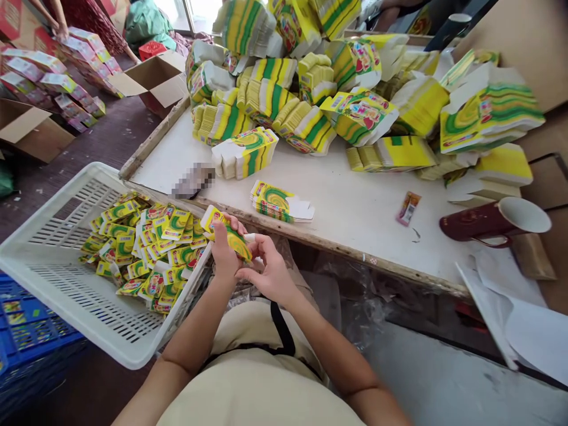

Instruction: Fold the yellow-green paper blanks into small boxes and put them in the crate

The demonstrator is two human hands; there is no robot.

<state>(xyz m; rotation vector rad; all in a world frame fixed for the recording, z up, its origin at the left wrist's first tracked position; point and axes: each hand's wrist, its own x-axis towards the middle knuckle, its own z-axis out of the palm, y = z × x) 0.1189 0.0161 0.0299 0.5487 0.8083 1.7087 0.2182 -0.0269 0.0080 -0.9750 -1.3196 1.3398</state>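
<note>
A small yellow-and-green printed carton (225,232) is held between both hands just below the table's front edge. My left hand (224,253) wraps its fingers round the carton's body. My right hand (268,269) pinches the carton's white end flap with thumb and fingers. Just ahead on the table lies a short stack of flat carton blanks (278,201). To the left a white plastic basket (53,260) holds several folded cartons (148,251) of the same print.
Large piles of flat blanks (319,89) cover the table's (350,207) far half. A dark red mug (497,220) lies on its side at the right. Open cardboard boxes (153,80) and pink-printed packs sit on the floor at left, and a blue crate (26,331) below the basket.
</note>
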